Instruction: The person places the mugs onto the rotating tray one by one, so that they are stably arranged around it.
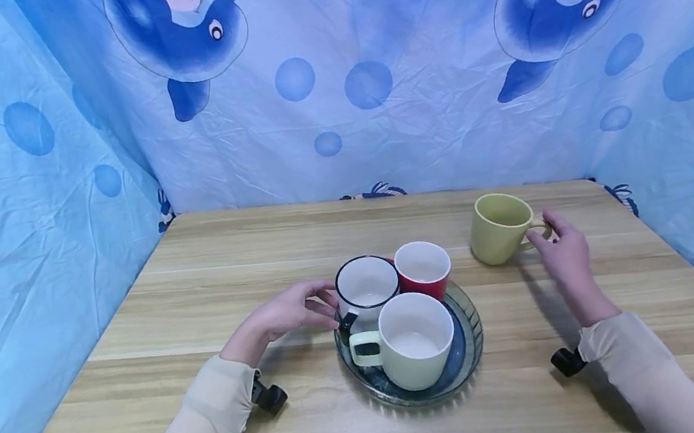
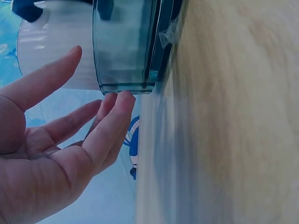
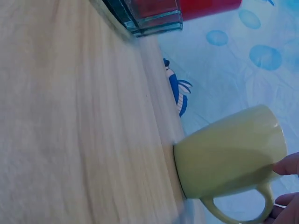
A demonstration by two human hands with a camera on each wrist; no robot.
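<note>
At the right, a yellow-green mug (image 1: 500,228) stands upright on the table, its base at the wood in the right wrist view. My right hand (image 1: 566,254) pinches its handle (image 3: 243,215) with thumb and fingers. My left hand (image 1: 296,308) is at the left side of a round glass dish (image 1: 471,325), fingers loosely bent and fingertips (image 2: 125,97) right at the dish's wall. Three mugs sit in that dish: a white one with a black rim (image 1: 368,285) beside my left hand, a red one with white inside (image 1: 422,269), and a pale green one (image 1: 408,347) in front.
The wooden table (image 1: 192,271) ends at a blue cloth curtain (image 1: 336,150) printed with dolphins, which hangs along the back and both sides. Small black devices (image 1: 270,397) are strapped at both wrists.
</note>
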